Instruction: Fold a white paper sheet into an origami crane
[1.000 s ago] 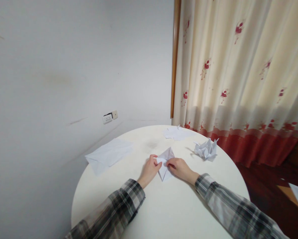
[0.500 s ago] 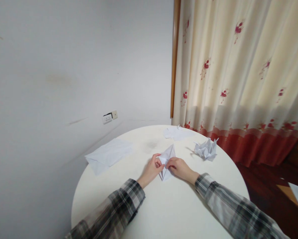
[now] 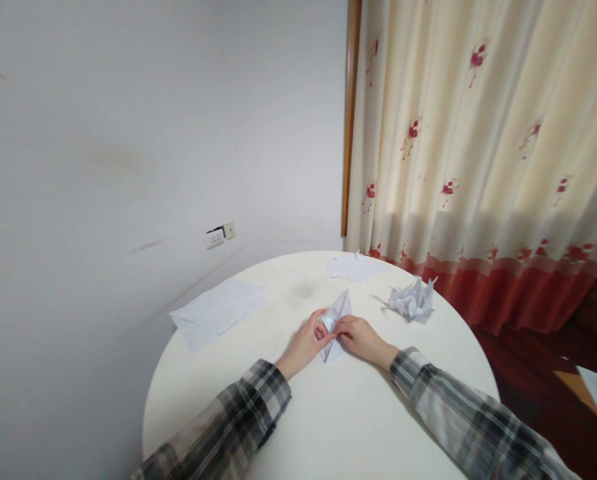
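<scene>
A white folded paper [image 3: 339, 308], pointed at its far and near ends, lies on the round white table [image 3: 328, 427] between my hands. My left hand [image 3: 309, 339] grips its left side, thumb and fingers curled round the middle. From the right, my right hand [image 3: 359, 335] pinches the paper near its centre, fingers closed. The fingertips of both hands nearly meet there, and they hide the middle folds.
Several folded paper pieces [image 3: 413, 301] sit in a cluster at the table's right. White sheets [image 3: 223, 310] lie at the left edge, and scraps of paper [image 3: 353, 268] at the far edge. A wall socket [image 3: 214, 239] and a flowered curtain [image 3: 453, 167] are beyond.
My left hand has shifted slightly right, its thumb now across the paper's middle. The paper's left flap is folded in, so it looks narrower. My right hand has hardly moved.
</scene>
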Demonstrator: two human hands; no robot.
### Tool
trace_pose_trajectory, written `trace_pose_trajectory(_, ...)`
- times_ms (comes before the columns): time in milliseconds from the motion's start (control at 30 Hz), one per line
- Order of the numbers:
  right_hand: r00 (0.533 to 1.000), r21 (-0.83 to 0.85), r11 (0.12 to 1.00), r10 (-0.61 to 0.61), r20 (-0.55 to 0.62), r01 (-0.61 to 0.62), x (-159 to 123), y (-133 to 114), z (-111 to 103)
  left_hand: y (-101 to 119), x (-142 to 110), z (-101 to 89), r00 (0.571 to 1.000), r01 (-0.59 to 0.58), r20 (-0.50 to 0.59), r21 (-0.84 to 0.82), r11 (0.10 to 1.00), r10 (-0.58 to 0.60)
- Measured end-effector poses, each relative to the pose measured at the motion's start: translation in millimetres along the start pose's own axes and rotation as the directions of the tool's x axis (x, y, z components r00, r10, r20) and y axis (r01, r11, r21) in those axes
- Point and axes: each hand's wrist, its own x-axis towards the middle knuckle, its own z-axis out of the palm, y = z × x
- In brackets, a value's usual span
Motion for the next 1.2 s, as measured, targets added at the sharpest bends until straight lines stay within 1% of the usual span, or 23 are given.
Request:
trace_pose_trajectory(167, 1.000, 0.014, 1.000, -0.002, 0.008, 0.002, 1, 1, 1, 4, -1, -3.1, 0.998, 0.060, 0.005, 0.008, 0.998, -0.060)
trace_pose_trajectory(267, 1.000, 0.014, 1.000, -0.001, 0.008, 0.001, 0, 0, 0, 5, 0, -4.1, 0.998, 0.061, 0.029, 0.020, 0.998, -0.061)
trace_pose_trajectory(367, 1.000, 0.003, 1.000, -0.008, 0.014, 0.008, -2, -2, -3, 7, 0, -6.3, 0.993, 0.038, 0.108, -0.016, 0.999, -0.036)
trace_pose_trajectory(500, 1.000, -0.064, 0.998, -0.029, 0.012, 0.030, -7, -7, -8, 11, -1, -13.6, 0.971, 0.020, 0.238, -0.087, 0.996, 0.002)
trace_pose_trajectory(633, 0.999, -0.125, 0.991, -0.038, 0.022, 0.041, -10, -9, -12, 16, -3, -21.2, 0.958, 0.011, 0.285, -0.118, 0.993, 0.023)
trace_pose_trajectory(800, 0.997, -0.109, 0.992, -0.062, 0.046, 0.067, -9, -5, -15, 21, -4, -25.6, 0.953, -0.025, 0.297, -0.106, 0.994, 0.056)
trace_pose_trajectory(900, 0.996, -0.049, 0.996, -0.068, 0.052, 0.070, -7, -2, -14, 23, -5, -25.2, 0.959, -0.035, 0.278, -0.065, 0.997, 0.052)
trace_pose_trajectory(1067, 1.000, 0.079, 0.997, 0.001, 0.023, -0.003, -5, 5, -9, 26, -8, -22.0, 0.972, -0.048, 0.227, -0.034, 0.998, 0.055)
trace_pose_trajectory(1200, 0.999, 0.117, 0.993, 0.036, 0.005, -0.036, -5, 7, -5, 27, -10, -21.4, 0.976, -0.069, 0.209, 0.034, 0.997, 0.060)
